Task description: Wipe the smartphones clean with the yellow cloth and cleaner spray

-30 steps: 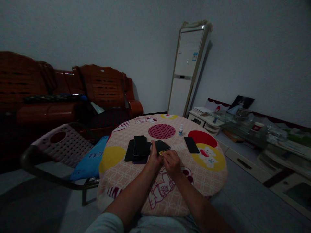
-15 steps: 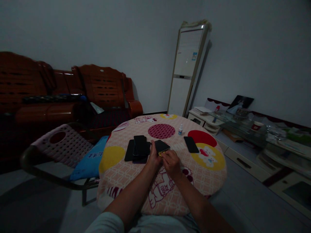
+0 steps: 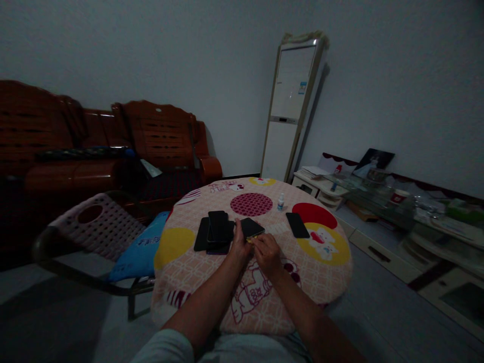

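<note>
My left hand [image 3: 239,244] is closed around a dark smartphone [image 3: 251,227], its thumb along the phone's left edge. At the phone's near edge, my right hand [image 3: 266,252] pinches a small yellow piece [image 3: 252,239], too small to make out; it touches or nearly touches the phone. Left of my hands, several dark phones [image 3: 218,225] lie overlapping in a pile. Another black phone [image 3: 297,225] lies flat on the right. A small white bottle [image 3: 281,201] with a blue label stands upright beyond it.
A patterned cloth covers the round table [image 3: 212,272]. To the left stand a woven chair [image 3: 102,227] with a blue cushion [image 3: 141,247] and a wooden sofa [image 3: 159,136]. A tall air conditioner [image 3: 283,136] and a cluttered glass-topped cabinet [image 3: 378,194] are at the back and right.
</note>
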`<state>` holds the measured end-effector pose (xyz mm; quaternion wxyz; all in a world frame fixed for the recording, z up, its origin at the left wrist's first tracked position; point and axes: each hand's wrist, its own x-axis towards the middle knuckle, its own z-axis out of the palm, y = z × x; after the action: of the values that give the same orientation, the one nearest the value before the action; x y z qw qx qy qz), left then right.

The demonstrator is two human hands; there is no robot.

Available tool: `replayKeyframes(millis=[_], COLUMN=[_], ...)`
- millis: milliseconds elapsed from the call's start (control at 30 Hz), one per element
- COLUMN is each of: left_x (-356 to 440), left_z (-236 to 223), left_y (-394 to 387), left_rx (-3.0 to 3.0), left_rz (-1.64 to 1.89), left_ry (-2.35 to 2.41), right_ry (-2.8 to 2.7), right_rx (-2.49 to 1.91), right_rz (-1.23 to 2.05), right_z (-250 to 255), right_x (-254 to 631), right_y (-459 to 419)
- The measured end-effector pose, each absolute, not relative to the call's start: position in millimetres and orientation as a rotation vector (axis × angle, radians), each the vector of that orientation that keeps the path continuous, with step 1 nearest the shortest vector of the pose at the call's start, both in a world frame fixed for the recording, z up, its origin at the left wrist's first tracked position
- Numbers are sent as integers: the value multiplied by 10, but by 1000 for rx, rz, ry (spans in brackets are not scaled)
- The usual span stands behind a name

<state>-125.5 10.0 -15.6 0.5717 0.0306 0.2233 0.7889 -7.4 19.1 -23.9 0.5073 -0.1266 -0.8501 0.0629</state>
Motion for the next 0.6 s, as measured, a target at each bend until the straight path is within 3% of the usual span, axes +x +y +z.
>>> replayKeyframes(millis=[600], left_x=[-1276], left_z=[-121], left_y=[91], left_rx=[-29], left_rz=[1921], left_ry=[468], right_ry=[-1767], right_rx=[-471], right_rz=[147], right_z=[-120], right_x=[36], right_y=[357])
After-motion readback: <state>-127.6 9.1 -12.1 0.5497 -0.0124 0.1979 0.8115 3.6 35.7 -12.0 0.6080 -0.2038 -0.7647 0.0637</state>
